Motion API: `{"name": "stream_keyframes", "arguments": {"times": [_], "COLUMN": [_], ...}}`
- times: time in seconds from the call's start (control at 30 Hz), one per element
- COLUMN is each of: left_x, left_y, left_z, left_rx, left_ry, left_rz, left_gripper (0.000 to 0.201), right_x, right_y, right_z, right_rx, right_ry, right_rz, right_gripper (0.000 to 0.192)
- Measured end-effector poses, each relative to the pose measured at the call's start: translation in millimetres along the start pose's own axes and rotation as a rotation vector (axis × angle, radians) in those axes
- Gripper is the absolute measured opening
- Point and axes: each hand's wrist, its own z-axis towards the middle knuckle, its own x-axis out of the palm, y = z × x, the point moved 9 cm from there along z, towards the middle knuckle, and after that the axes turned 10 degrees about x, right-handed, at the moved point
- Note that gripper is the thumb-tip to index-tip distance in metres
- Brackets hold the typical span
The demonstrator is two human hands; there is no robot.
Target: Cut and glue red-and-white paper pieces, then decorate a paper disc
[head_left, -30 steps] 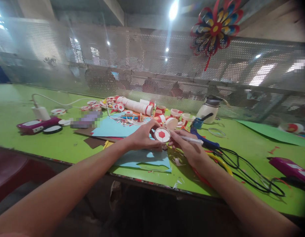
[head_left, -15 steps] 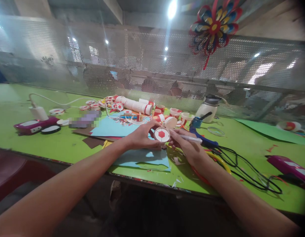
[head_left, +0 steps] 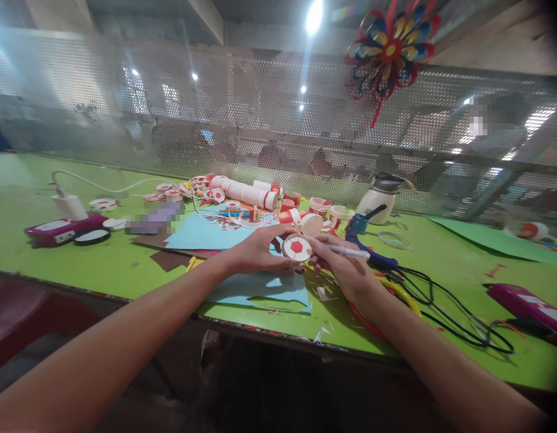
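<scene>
My left hand is closed around the side of a cut-down paper cup. Its round white base faces me, with a red hexagon in the middle and thin lines running out to the rim. In my right hand is a slim pen with a whitish barrel, its back end pointing right. The right fingertips are at the cup's right edge; the pen's tip is hidden there. Below both hands lie light blue paper sheets on the green table.
Behind my hands stand cut cups, a stack of cups and a white jug. A blue glue gun with black cable lies right. Magenta devices sit at both sides. Mesh panels rise behind the table.
The cup in my left hand has shifted very slightly right and down. Both hands keep their hold. A blurred figure now shows behind the mesh at right.
</scene>
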Motion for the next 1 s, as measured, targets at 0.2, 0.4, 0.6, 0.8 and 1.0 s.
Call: {"name": "stream_keyframes", "arguments": {"times": [0.2, 0.4, 0.6, 0.8, 1.0], "left_x": [7.0, 5.4, 2.0, 2.1, 2.1], "left_y": [-1.4, 0.8, -0.2, -1.1, -1.1], "left_z": [-0.8, -0.6, 0.2, 0.3, 1.9], "left_rx": [0.025, 0.014, 0.01, 0.006, 0.0], "left_ry": [0.059, 0.049, 0.013, 0.009, 0.002], "left_rz": [0.01, 0.028, 0.124, 0.147, 0.128], "left_gripper": [0.056, 0.053, 0.049, 0.051, 0.048], "right_x": [0.2, 3.7, 7.5, 5.9, 6.6], "right_y": [-2.0, -2.8, -5.8, 0.7, -1.2], "right_z": [1.7, 0.0, -0.8, -4.6, -2.8], "right_rx": [0.019, 0.048, 0.072, 0.015, 0.015], "right_ry": [0.039, 0.038, 0.029, -0.017, 0.003], "right_rz": [0.067, 0.075, 0.133, 0.081, 0.04], "right_gripper": [0.024, 0.027, 0.035, 0.031, 0.026]}}
